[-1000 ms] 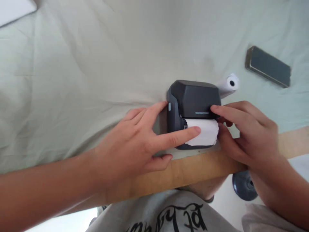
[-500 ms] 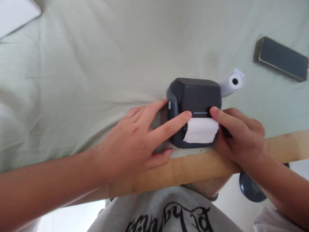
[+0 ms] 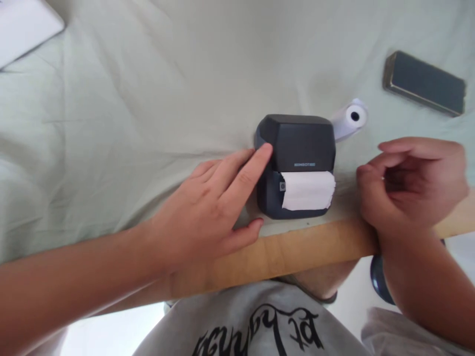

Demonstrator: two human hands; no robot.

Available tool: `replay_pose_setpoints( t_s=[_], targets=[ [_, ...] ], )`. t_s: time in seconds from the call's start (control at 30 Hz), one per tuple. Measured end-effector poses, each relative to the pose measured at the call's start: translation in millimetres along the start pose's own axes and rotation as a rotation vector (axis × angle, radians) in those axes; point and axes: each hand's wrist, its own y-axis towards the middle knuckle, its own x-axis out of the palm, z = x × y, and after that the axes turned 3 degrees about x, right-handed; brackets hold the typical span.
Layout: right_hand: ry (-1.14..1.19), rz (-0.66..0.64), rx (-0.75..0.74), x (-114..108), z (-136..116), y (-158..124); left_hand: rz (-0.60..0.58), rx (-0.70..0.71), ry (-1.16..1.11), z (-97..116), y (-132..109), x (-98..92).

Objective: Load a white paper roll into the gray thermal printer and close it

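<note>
Both hands: easing off paper strip (image 3: 308, 190).
Left hand (image 3: 208, 212): fingers spread, touching printer (image 3: 297, 141) side, gripping nothing.
Right hand (image 3: 408, 188): withdrawing, fingers loosely curled, empty.

Tabletop (image 3: 297, 252): a pale wood edge lies bare along the near side. The rest is under a pale grey-green cloth (image 3: 148, 74), creased, with long folds fanning from the far left. Floor (image 3: 111, 333) below the edge is white and bright. A dark round base (image 3: 375, 282), partly hidden, sits low at the right, beneath the tabletop. Light is soft and even, shadows faint.
</note>
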Motion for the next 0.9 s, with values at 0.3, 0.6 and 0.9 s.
replay_pose_setpoints(
  t_s=[0.3,0.6,0.9],
  targets=[
    [-0.17,-0.459,-0.234,6.6,-26.1,17.7,-0.066,0.041,0.124,1.9,-0.7,1.5],
    [-0.236,-0.59,-0.079,6.7,-12.9,15.8,-0.006,0.013,0.048,-4.1,4.4,2.3],
    [-0.274,-0.585,-0.055,10.5,-10.4,15.8,-0.109,-0.079,0.037,-1.2,8.5,2.2]
  ],
)
